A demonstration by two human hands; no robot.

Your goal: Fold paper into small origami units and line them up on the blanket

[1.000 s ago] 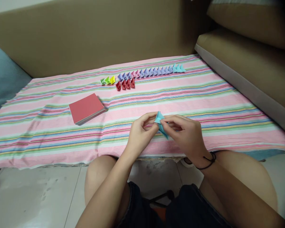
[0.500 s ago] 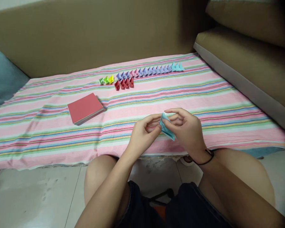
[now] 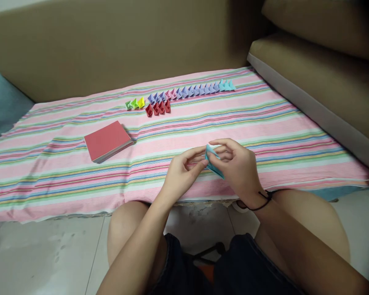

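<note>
A light-blue folded origami paper (image 3: 214,167) is held up between my two hands, just above the front part of the striped cloth. My left hand (image 3: 183,172) pinches its left corner between thumb and fingers. With the thumb pressed on its face, my right hand (image 3: 238,164) grips it from the right. Fingers of the right hand hide part of the paper, so its exact folds cannot be made out.
Several folded paper boats (image 3: 190,91) in purple, pink and blue stand in a long row at the back. Red ones (image 3: 156,108) sit in front, green and yellow ones (image 3: 135,103) to the left. A red-topped paper stack (image 3: 106,141) lies left on the striped cloth (image 3: 178,135). Cushions (image 3: 310,82) border the right.
The view has shifted slightly, so most things sit a little further left. Both hands keep hold of the light-blue paper, which appears slightly turned.
</note>
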